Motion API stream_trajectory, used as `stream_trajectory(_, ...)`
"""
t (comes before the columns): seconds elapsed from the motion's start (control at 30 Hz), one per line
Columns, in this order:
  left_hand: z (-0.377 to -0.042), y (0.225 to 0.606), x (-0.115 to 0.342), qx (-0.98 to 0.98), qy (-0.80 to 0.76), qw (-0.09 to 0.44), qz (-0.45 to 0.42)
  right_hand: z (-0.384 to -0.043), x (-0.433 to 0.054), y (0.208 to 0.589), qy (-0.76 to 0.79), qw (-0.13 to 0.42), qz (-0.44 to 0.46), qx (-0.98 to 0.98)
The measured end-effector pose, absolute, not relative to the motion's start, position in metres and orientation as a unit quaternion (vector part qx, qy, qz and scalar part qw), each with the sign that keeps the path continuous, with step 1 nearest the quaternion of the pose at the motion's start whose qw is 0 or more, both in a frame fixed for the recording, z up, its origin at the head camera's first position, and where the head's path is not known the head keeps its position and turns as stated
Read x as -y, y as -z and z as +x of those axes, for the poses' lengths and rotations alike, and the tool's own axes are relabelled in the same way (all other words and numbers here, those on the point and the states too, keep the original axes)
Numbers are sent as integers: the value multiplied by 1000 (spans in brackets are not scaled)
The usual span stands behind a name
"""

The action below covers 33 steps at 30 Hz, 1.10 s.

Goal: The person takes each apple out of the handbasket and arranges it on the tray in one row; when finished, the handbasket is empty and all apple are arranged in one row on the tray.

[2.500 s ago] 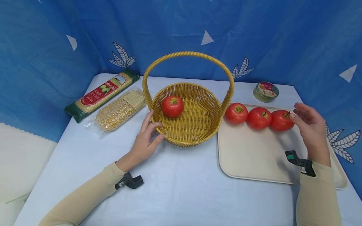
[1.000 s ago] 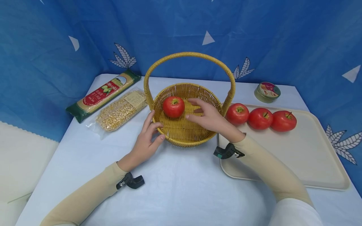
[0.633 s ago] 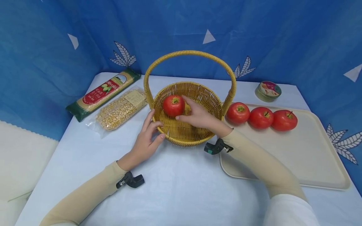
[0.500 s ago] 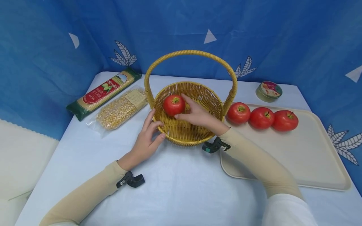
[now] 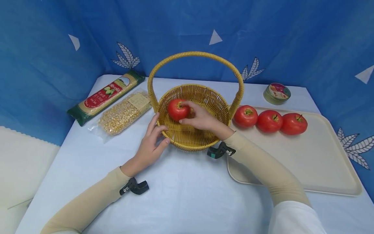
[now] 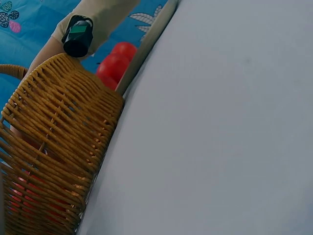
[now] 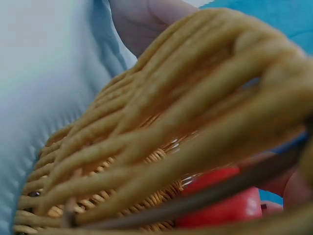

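A yellow-brown wicker basket [image 5: 193, 146] with a tall hoop handle stands mid-table. Inside, toward its left, lies a red apple [image 5: 176, 110]. My right hand [image 5: 201, 118] reaches over the near-right rim and grips this apple, forefinger across the top and thumb on the near side; the other fingers are mostly hidden. My left hand [image 5: 149, 148] holds the basket's near-left rim, fingertips at the edge and thumb outside. Through the weave, the right wrist view shows the apple [image 7: 220, 198] and part of my left hand [image 7: 142, 22].
On the right, a beige tray [image 5: 292, 165] bears three red apples [image 5: 269, 121] in a row along its far side. A round tin [image 5: 277, 94] stands behind it. Left of the basket lie a spaghetti packet [image 5: 106, 96] and a bag of corn kernels [image 5: 124, 113]. Blue cloth [image 5: 187, 29] hangs behind.
My right hand has come from beside the tray's apples into the basket and closed on the apple there. That apple has tipped slightly. The left hand has stayed at the rim.
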State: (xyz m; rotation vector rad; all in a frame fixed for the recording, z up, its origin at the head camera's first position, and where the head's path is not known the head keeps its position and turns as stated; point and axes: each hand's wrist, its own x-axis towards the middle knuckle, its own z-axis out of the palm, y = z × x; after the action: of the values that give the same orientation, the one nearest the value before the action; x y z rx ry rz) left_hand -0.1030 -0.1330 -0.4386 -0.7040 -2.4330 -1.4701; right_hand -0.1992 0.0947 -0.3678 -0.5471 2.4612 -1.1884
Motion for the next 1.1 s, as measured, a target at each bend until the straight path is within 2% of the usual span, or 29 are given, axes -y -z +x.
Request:
stream_trajectory(0.57, -102, 438, 132, 820, 509, 105, -240, -195, -93, 370, 411, 126, -225, -874)
stream_trajectory(0.77, -102, 436, 132, 823, 505, 103, -239, -196, -93, 370, 414, 137, -239, -868)
stream_trajectory(1.1, -101, 437, 133, 829, 492, 110, -240, -191, -91, 370, 382, 137, -335, -851)
